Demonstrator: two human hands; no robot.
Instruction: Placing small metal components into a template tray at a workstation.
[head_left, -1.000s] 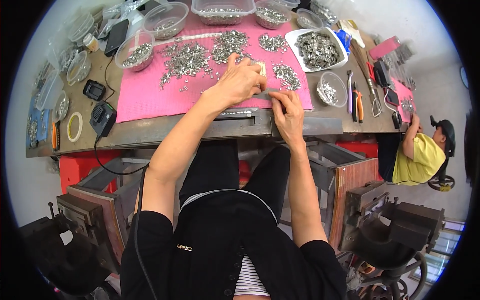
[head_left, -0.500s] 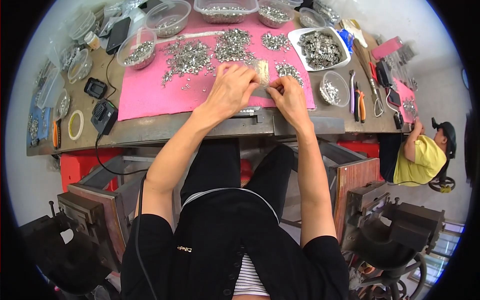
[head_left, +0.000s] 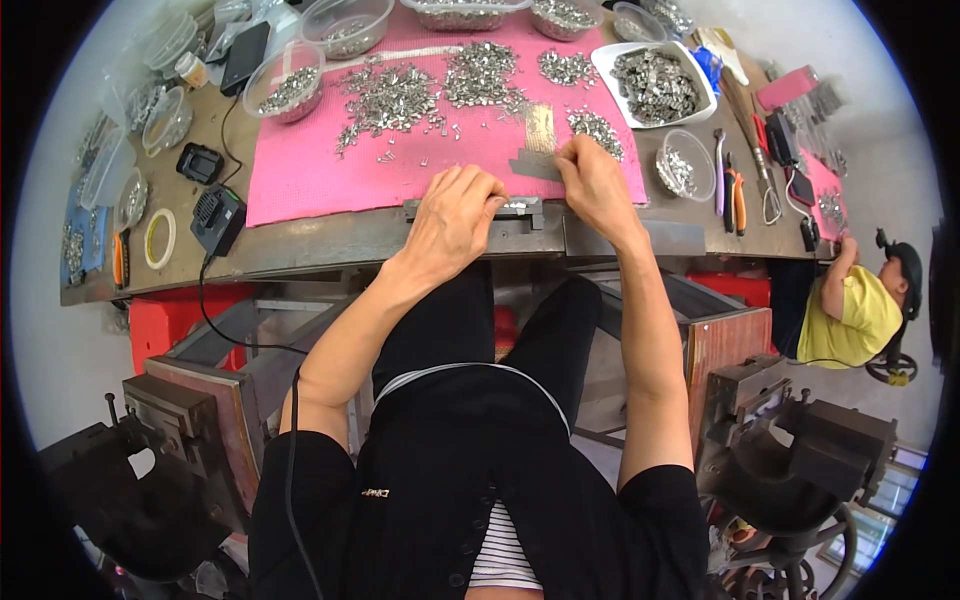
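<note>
My left hand (head_left: 455, 212) is bent over a dark metal bar fixture (head_left: 530, 212) at the table's front edge. Thumb and fingers come together at its small shiny pieces; what they pinch, if anything, is hidden. My right hand (head_left: 598, 185) is closed, its fingertips at the right end of a flat grey metal plate (head_left: 537, 165). Whether it grips the plate or a small piece cannot be made out. Beyond the plate lies a gold-coloured block (head_left: 540, 127) on the pink mat (head_left: 300, 180). A heap of small metal parts (head_left: 594, 135) sits just beyond my right hand.
More metal parts (head_left: 392, 98) lie heaped on the mat. A white tray (head_left: 604, 62) and a clear tub (head_left: 685, 165) hold others. Pliers (head_left: 735, 200) lie at the right, a black charger (head_left: 215, 220) at the left. A person in a yellow shirt (head_left: 850, 320) sits far right.
My left hand has moved back toward me, from the gold-coloured block to the bar fixture. My right hand has shifted slightly right and nearer. The grey plate is now more exposed.
</note>
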